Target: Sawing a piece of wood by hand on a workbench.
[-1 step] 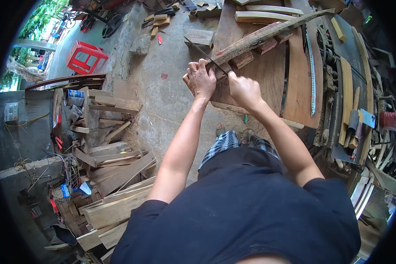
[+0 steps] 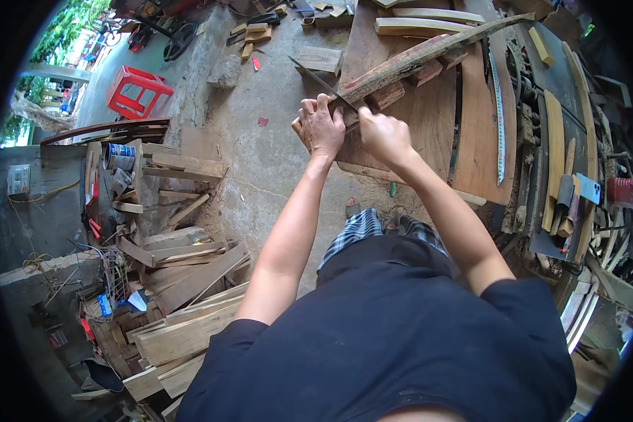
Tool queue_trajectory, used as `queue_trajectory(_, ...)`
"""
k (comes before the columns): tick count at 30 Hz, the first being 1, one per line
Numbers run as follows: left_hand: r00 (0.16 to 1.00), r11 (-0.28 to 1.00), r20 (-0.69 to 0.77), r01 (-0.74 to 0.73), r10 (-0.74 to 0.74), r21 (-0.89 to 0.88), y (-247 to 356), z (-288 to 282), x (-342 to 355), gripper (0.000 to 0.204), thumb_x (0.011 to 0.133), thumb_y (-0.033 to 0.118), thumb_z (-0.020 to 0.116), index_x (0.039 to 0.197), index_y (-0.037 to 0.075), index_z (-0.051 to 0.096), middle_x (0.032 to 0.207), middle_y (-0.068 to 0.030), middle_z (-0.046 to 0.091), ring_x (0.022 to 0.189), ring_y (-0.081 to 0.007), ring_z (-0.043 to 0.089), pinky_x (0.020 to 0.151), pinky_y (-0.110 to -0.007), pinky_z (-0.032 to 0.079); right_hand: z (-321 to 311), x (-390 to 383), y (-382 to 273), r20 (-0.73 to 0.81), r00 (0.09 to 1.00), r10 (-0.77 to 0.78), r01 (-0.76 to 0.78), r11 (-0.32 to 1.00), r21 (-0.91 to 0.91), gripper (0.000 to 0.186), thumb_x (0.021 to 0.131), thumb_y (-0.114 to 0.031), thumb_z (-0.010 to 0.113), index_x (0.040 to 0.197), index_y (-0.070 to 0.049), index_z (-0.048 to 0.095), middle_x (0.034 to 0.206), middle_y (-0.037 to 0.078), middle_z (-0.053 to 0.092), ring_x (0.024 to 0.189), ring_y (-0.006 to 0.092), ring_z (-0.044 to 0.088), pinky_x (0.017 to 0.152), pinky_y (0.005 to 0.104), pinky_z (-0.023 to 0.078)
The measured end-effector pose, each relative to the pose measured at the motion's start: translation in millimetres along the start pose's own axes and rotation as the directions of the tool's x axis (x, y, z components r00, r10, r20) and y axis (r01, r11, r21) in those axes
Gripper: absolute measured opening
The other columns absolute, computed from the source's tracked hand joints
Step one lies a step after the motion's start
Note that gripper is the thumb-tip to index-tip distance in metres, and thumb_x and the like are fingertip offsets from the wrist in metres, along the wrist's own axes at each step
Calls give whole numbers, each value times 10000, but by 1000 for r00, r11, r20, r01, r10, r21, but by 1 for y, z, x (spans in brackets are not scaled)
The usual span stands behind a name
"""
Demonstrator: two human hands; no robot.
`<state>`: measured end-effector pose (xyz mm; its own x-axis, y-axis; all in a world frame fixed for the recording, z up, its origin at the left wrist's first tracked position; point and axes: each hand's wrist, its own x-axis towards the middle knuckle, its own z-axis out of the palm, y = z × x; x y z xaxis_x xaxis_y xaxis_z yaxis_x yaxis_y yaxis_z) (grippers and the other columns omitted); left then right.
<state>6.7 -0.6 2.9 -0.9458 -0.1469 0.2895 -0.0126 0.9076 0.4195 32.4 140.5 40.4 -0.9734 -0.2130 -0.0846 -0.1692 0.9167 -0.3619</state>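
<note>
A long curved wooden piece, rough along one side, lies slanting over short wooden blocks on wide brown boards. My left hand is closed on its lower left end, fingers curled over it. A thin dark saw blade crosses the piece close to those fingers. Its lower end runs into my right hand, which is wrapped round the handle, mostly hidden. A pale squared block lies beyond the blade's far end.
Stacked offcuts fill the lower left beside a paint can. A red plastic stool stands upper left. Long strips, a white rule and a phone lie at the right. Concrete floor runs between.
My right hand and the saw have shifted slightly up and to the left along the blade's line. My left hand and the wooden piece look unmoved.
</note>
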Motion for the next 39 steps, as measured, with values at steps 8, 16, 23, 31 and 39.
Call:
queue_trajectory(8, 1000, 1000, -4, 4, -4, 2, -11, 6, 8, 254, 837, 315, 645, 1035, 186, 552, 1022, -78, 494, 1019, -277, 516, 861, -412, 345, 0, -15, 2, -38, 999, -32, 31, 999, -14, 107, 841, -112, 489, 907, -37, 530, 745, 217, 674, 705, 360, 688, 598, 465, 547)
queue_trajectory(16, 1000, 997, -16, -5, 3, -77, -4, 8, 7, 256, 823, 288, 662, 1027, 175, 554, 1017, -81, 494, 1009, -295, 521, 872, -431, 371, 8, 29, -5, -98, 994, -52, 54, 998, 25, 121, 853, -120, 480, 936, -38, 512, 779, 223, 675, 739, 371, 685, 628, 479, 545)
queue_trajectory(23, 1000, 999, -22, 6, -7, -37, 3, 2, 4, 267, 826, 305, 664, 1044, 187, 564, 1012, -59, 506, 1014, -269, 523, 851, -409, 342, -5, 8, 3, -36, 999, -29, 27, 998, -53, 114, 840, -132, 505, 895, -44, 552, 778, 192, 690, 719, 339, 698, 609, 452, 556)
queue_trajectory(31, 1000, 1000, -15, 20, -21, -16, -6, 3, 3, 263, 828, 314, 666, 1038, 190, 568, 1015, -51, 509, 1012, -256, 526, 857, -413, 336, 5, -1, 3, -66, 996, -54, 51, 998, -46, 112, 827, -141, 525, 890, -49, 539, 732, 186, 683, 691, 338, 696, 588, 438, 556)
queue_trajectory(39, 1000, 999, -19, 4, -5, -40, -4, 4, 7, 273, 832, 314, 656, 1052, 181, 564, 1020, -49, 513, 1014, -267, 525, 844, -406, 344, 10, 37, -7, -161, 983, -90, 98, 994, 42, 98, 852, -110, 468, 907, -38, 506, 703, 222, 659, 667, 383, 675, 573, 494, 535)
